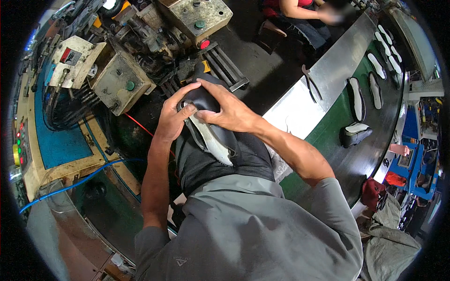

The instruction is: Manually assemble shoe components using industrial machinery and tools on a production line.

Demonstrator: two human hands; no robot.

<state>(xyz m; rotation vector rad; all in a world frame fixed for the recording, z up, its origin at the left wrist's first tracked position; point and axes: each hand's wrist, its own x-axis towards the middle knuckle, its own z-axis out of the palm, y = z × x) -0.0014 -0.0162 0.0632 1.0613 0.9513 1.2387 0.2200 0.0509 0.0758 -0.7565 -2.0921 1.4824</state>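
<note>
Over my lap I hold a black shoe upper (211, 138), its pale insole side facing up toward me. The end with the white insole points back to my waist. My left hand (172, 112) is closed round the left edge, with its thumb pressing on the underside. From the other side my right hand (230, 110) grips the black material, its thumb close to the left thumb. The fingertips of both hands meet at the far end of the shoe. My palms and fingers hide part of that end.
Pincers (311, 85) lie on a metal sheet (346, 44) to the right. Beyond it, a green conveyor belt (323, 146) carries several shoes and white soles, including a black shoe (356, 135). Machinery with control boxes (118, 89) stands at the left. Another person (300, 16) sits at the top.
</note>
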